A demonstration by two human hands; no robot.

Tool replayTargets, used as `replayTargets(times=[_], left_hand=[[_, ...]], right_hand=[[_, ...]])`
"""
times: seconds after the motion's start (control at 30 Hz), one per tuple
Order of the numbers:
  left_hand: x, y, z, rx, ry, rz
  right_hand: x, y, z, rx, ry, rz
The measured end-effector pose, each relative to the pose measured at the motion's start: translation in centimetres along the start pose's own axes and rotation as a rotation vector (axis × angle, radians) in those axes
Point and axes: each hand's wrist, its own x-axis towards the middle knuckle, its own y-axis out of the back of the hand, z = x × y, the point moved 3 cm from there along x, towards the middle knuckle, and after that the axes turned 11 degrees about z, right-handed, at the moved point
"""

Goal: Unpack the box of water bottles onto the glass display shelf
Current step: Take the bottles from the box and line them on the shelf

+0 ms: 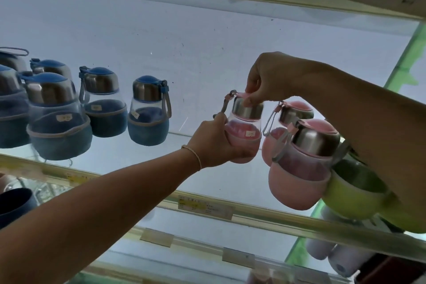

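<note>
Hands share one pink bottle (pixel 244 131) on the glass shelf (pixel 207 182): left hand (pixel 213 143) grasps its sleeve, right hand (pixel 267 78) pinches its lid, beside two other pink bottles (pixel 299 168).

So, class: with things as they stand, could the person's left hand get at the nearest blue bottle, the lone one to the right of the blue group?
Probably yes, once freed. The left hand is gripping the pink bottle, which the right hand holds by the cap. Only bare glass shelf lies between it and the blue bottle.
</note>
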Motion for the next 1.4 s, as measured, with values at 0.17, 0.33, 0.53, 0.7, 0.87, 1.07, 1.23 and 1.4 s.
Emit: replayTargets(times=[0.17, 0.33, 0.53, 0.7, 0.87, 1.07, 1.23, 1.4], left_hand=[[-0.2, -0.6, 0.5, 0.041, 0.014, 0.037], [-0.2, -0.9, 0.4, 0.069, 0.035, 0.04], [-0.2, -0.9, 0.6, 0.082, 0.041, 0.04], [-0.3, -1.0, 0.2, 0.091, 0.077, 0.003], [-0.4, -0.3, 1.2, 0.101, 0.106, -0.088], [-0.8, 2.8, 1.5, 0.409, 0.089, -0.319], [-0.5, 6.9, 1.8, 0.396, -0.005, -0.227], [-0.6, 11.7, 1.7, 0.268, -0.04, -0.08]], right_hand=[[-0.5, 0.1, 0.6, 0.018, 0.017, -0.002], [-0.4, 0.2, 0.4, -0.019, 0.063, 0.008], [-0.5, 0.0, 0.6, -0.02, 0.075, 0.014], [-0.6, 0.1, 0.7, 0.008, 0.039, 0.01], [-1.0, 0.1, 0.2, 0.001, -0.008, 0.015], [-2.2, 0.7, -0.2, -0.01, -0.054, -0.017], [-1.8, 1.5, -3.0, 0.033, -0.045, 0.076], [-0.4, 1.0, -7.8, 0.089, 0.047, 0.105]])
